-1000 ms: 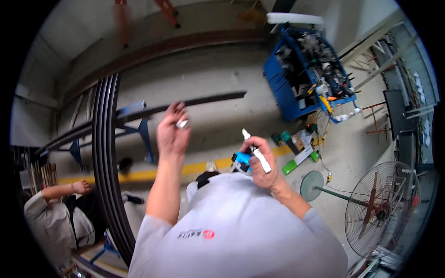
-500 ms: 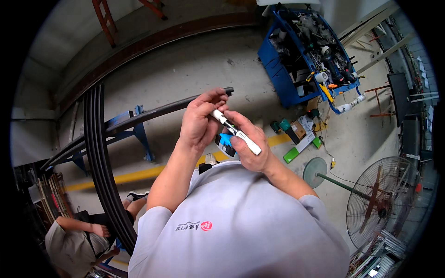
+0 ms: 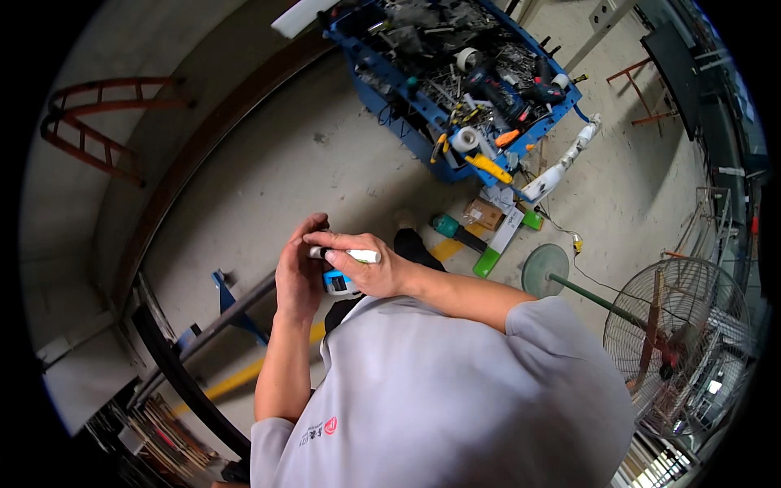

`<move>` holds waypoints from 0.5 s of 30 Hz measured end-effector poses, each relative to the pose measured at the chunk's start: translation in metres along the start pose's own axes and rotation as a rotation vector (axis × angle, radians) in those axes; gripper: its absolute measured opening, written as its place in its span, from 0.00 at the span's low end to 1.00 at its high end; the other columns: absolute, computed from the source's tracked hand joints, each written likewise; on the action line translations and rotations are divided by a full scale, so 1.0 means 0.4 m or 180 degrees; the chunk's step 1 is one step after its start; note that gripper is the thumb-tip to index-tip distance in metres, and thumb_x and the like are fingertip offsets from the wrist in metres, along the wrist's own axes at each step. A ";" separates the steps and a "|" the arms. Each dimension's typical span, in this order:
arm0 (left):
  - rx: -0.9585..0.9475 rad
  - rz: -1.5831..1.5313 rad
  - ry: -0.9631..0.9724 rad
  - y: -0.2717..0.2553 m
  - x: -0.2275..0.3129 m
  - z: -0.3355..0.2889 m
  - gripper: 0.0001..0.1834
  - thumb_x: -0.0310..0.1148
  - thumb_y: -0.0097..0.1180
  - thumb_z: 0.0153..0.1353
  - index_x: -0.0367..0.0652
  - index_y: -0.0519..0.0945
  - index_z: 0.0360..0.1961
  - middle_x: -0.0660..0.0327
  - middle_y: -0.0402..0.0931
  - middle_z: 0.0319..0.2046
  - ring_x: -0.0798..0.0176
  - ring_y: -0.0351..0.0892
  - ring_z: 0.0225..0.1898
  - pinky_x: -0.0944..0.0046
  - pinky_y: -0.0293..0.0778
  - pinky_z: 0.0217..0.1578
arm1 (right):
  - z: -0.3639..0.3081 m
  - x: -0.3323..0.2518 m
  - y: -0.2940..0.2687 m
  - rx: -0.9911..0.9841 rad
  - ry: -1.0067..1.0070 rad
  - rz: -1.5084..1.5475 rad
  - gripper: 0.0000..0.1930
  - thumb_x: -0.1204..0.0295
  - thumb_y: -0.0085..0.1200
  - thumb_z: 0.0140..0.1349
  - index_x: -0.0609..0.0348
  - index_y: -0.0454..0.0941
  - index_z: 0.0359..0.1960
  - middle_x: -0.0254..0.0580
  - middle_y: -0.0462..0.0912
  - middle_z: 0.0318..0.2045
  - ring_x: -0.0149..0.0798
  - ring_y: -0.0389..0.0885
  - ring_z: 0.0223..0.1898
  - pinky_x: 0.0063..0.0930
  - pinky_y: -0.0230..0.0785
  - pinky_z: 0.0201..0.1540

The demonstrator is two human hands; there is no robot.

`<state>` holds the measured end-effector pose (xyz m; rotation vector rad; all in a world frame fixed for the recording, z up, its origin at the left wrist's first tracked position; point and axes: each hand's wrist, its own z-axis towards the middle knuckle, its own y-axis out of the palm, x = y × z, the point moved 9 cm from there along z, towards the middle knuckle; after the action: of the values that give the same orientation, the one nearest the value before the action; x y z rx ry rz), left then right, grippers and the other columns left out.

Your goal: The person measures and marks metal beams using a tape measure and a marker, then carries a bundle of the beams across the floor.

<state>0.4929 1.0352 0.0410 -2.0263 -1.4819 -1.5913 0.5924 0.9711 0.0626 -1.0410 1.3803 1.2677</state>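
Note:
A white marker pen (image 3: 364, 255) with a dark band lies across my right hand (image 3: 376, 270), whose fingers and thumb are closed around its body. My left hand (image 3: 298, 275) is upright at the pen's other end, its fingers bent about the tip; the right fingers partly hide that contact. Just below the right thumb sits a blue and black tape measure (image 3: 337, 282), close against the hands; what bears it is hidden. Both hands are in front of my grey shirt.
A blue tool cart (image 3: 423, 146) heaped with tools and hardware stands ahead. On the floor are a green power tool (image 3: 457, 231) and a cardboard box (image 3: 483, 214). A caged fan (image 3: 675, 342) stands right. Dark bars (image 3: 183, 374) and a blue stand (image 3: 236, 305) are left; an orange ladder (image 3: 102, 146) is farther off.
My view has turned, bringing the cart nearer and taking the seated person out of sight. The hands have drawn closer together, and the pen has swung from slanting to nearly level.

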 end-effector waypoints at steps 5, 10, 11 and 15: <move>0.0544 -0.0170 -0.0263 -0.064 -0.104 0.158 0.29 0.53 0.48 0.72 0.39 0.78 0.59 0.59 0.78 0.57 0.59 0.74 0.61 0.58 0.70 0.61 | 0.039 0.170 -0.330 0.0844 0.0840 0.1799 0.16 0.65 0.45 0.76 0.56 0.80 0.57 0.40 0.85 0.46 0.36 0.85 0.44 0.31 0.79 0.48; 0.1453 0.0860 -0.0346 -0.255 -0.091 0.146 0.18 0.41 0.50 0.73 0.38 0.82 0.51 0.60 0.82 0.46 0.63 0.80 0.49 0.64 0.75 0.52 | -0.021 0.228 -0.881 0.3038 0.0995 0.1435 0.16 0.60 0.59 0.68 0.54 0.80 0.51 0.39 0.85 0.45 0.35 0.84 0.43 0.30 0.79 0.45; 0.1431 0.1095 -0.0292 -0.320 -0.117 0.152 0.16 0.39 0.52 0.72 0.37 0.83 0.47 0.61 0.81 0.42 0.66 0.79 0.44 0.66 0.74 0.48 | -0.014 0.253 -0.988 0.3114 0.1060 0.0491 0.19 0.58 0.62 0.64 0.55 0.80 0.52 0.42 0.86 0.45 0.40 0.85 0.45 0.34 0.78 0.46; 0.1963 0.2069 -0.0060 -0.383 -0.117 0.128 0.15 0.34 0.51 0.69 0.34 0.84 0.32 0.67 0.78 0.30 0.72 0.75 0.34 0.68 0.71 0.39 | 0.116 0.264 -1.129 0.2254 0.1477 -0.2496 0.30 0.54 0.65 0.56 0.61 0.79 0.56 0.61 0.83 0.52 0.60 0.81 0.55 0.48 0.73 0.58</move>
<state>0.4114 1.1161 -0.0819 -1.8563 -0.9780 -0.7444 1.0201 0.9751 -0.1221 -1.2011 1.3715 -0.0576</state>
